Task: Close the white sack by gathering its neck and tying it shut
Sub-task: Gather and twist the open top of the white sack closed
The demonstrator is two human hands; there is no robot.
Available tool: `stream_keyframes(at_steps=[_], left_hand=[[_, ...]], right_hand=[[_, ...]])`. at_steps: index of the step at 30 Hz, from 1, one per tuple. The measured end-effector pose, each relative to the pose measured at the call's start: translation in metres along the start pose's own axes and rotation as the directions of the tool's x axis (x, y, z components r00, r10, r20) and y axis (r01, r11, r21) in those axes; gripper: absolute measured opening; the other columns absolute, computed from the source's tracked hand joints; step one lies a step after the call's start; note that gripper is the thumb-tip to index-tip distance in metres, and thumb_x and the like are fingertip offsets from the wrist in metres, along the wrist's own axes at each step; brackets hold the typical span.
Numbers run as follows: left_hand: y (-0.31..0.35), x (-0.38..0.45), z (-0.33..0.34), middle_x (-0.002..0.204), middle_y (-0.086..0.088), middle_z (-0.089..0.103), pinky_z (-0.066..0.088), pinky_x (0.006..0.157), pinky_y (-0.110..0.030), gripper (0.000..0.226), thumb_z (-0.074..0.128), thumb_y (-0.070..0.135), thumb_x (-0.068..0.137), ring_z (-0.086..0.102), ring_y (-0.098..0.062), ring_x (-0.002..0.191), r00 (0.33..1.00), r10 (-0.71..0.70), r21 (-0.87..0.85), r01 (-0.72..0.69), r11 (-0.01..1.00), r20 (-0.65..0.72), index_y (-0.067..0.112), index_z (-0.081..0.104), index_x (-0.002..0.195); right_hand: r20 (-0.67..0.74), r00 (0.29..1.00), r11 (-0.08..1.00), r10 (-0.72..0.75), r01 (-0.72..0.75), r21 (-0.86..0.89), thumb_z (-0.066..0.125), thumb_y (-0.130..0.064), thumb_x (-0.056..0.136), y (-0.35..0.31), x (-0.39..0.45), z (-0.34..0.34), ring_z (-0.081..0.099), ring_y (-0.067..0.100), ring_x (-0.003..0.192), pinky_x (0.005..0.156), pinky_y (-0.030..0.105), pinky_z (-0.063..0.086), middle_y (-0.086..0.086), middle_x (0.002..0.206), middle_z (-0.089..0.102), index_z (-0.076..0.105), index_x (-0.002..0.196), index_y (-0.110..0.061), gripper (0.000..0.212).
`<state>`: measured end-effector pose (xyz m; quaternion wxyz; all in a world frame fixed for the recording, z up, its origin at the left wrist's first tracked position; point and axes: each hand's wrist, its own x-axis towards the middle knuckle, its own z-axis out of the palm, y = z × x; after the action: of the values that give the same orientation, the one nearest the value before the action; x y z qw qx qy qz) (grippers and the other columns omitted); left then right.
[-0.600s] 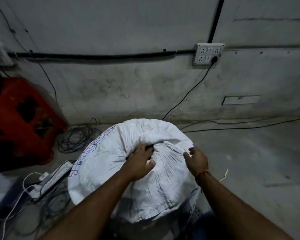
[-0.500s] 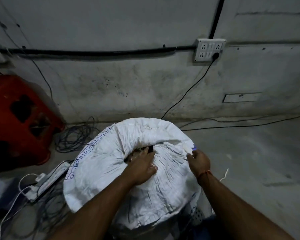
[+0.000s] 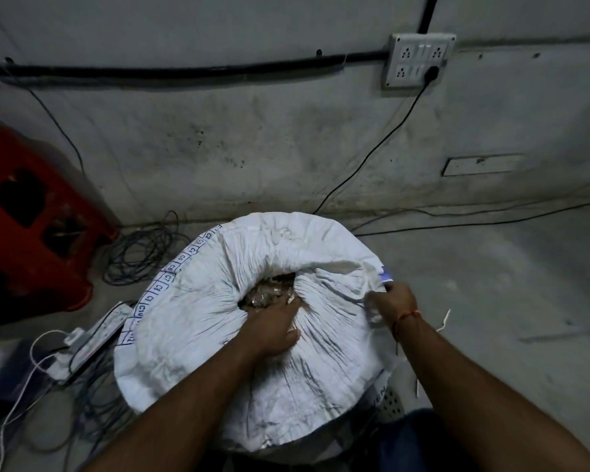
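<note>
Sack [image 3: 218, 321], white and woven, is stood upright on the floor [image 3: 508, 284] near the wall [image 3: 286, 148], its long axis vertical and its mouth facing up toward the camera. The puckered neck is gripped at the centre by the left hand [image 3: 273, 327], fingers curled into the gathered folds; a flap at the right rim is pinched by the right hand [image 3: 394, 301]. A small opening is left, with brownish contents visible. If the right flap is not drawn in, or the bunch slips, the neck could spring open and contents could spill
</note>
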<state>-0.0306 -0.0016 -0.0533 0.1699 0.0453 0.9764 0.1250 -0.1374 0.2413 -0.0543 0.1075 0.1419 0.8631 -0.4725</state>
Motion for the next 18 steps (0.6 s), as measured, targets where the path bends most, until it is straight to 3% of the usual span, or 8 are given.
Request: stream_keyframes(at_steps=[2, 5, 7, 10, 12, 14, 16, 18], left_hand=[[0.005, -0.002, -0.007, 0.158, -0.011, 0.043, 0.042, 0.109, -0.049, 0.063, 0.053, 0.038, 0.094, 0.048, -0.031, 0.14, 0.999, -0.024, 0.011, 0.025, 1.0, -0.032, 0.02, 0.034, 0.151], [0.02, -0.003, -0.024, 0.126, -0.005, 0.066, 0.037, 0.109, -0.064, 0.034, 0.05, 0.039, 0.091, 0.06, -0.032, 0.122, 0.977, -0.1, 0.074, 0.116, 0.991, -0.186, 0.024, 0.053, 0.122], [0.032, -0.001, -0.034, 0.111, -0.003, 0.072, 0.035, 0.111, -0.062, 0.029, 0.049, 0.038, 0.093, 0.065, -0.032, 0.112, 0.94, -0.127, 0.061, 0.154, 0.986, -0.317, 0.024, 0.058, 0.116], [0.049, 0.004, -0.05, 0.11, 0.0, 0.076, 0.053, 0.094, -0.04, 0.044, 0.059, 0.039, 0.093, 0.071, -0.025, 0.102, 0.891, -0.045, -0.152, -0.027, 0.988, -0.452, 0.024, 0.055, 0.134], [0.066, 0.005, -0.06, 0.106, 0.003, 0.075, 0.057, 0.081, -0.035, 0.05, 0.069, 0.047, 0.087, 0.073, -0.016, 0.086, 0.9, 0.028, -0.277, -0.164, 0.947, -0.436, 0.024, 0.055, 0.129], [0.085, 0.004, -0.064, 0.098, 0.007, 0.073, 0.059, 0.074, -0.035, 0.057, 0.074, 0.063, 0.076, 0.071, -0.009, 0.076, 0.911, 0.09, -0.298, -0.224, 0.928, -0.403, 0.026, 0.055, 0.115], [0.103, 0.004, -0.059, 0.101, 0.008, 0.069, 0.059, 0.075, -0.036, 0.07, 0.076, 0.074, 0.066, 0.067, -0.009, 0.084, 0.924, 0.126, -0.329, -0.252, 0.91, -0.36, 0.026, 0.053, 0.111], [0.117, 0.005, -0.051, 0.118, 0.005, 0.062, 0.058, 0.084, -0.035, 0.084, 0.079, 0.075, 0.061, 0.063, -0.012, 0.102, 0.935, 0.11, -0.397, -0.247, 0.884, -0.337, 0.025, 0.05, 0.121]], right_hand=[[-0.043, 0.996, 0.992, -0.081, 0.077, -0.1, 0.074, -0.011, 0.075, -0.006, -0.003, -0.007, 0.073, 0.035, 0.086, 0.078, 0.04, 0.058, 0.019, 0.087, 0.076, 0.077, 0.095, -0.005, 0.021], [-0.114, 0.962, 0.955, -0.249, 0.224, -0.195, 0.071, -0.027, 0.079, -0.019, -0.007, -0.019, 0.071, 0.036, 0.087, 0.072, 0.032, 0.05, 0.011, 0.083, 0.076, 0.074, 0.092, -0.014, 0.018], [-0.116, 0.937, 0.927, -0.33, 0.298, -0.229, 0.069, -0.031, 0.082, -0.027, -0.007, -0.027, 0.071, 0.034, 0.084, 0.069, 0.028, 0.043, 0.007, 0.079, 0.073, 0.071, 0.09, -0.015, 0.018], [-0.079, 0.912, 0.889, -0.402, 0.368, -0.274, 0.068, -0.026, 0.085, -0.042, -0.007, -0.039, 0.07, 0.033, 0.089, 0.073, 0.029, 0.044, 0.01, 0.091, 0.076, 0.07, 0.099, -0.015, 0.018], [-0.061, 0.906, 0.88, -0.418, 0.387, -0.275, 0.067, -0.018, 0.084, -0.051, -0.01, -0.044, 0.07, 0.032, 0.092, 0.074, 0.027, 0.043, 0.011, 0.096, 0.076, 0.071, 0.103, -0.015, 0.02], [-0.082, 0.907, 0.889, -0.413, 0.382, -0.253, 0.067, -0.015, 0.081, -0.058, -0.016, -0.046, 0.071, 0.029, 0.092, 0.073, 0.023, 0.042, 0.009, 0.094, 0.077, 0.073, 0.1, -0.015, 0.02], [-0.075, 0.921, 0.921, -0.381, 0.371, -0.121, 0.069, -0.012, 0.077, -0.064, -0.024, -0.044, 0.072, 0.028, 0.09, 0.075, 0.027, 0.051, 0.009, 0.091, 0.078, 0.074, 0.096, -0.012, 0.019], [-0.016, 0.936, 0.932, -0.352, 0.352, 0.085, 0.073, -0.008, 0.074, -0.069, -0.035, -0.043, 0.073, 0.03, 0.091, 0.081, 0.041, 0.059, 0.011, 0.093, 0.077, 0.072, 0.099, -0.011, 0.026]])
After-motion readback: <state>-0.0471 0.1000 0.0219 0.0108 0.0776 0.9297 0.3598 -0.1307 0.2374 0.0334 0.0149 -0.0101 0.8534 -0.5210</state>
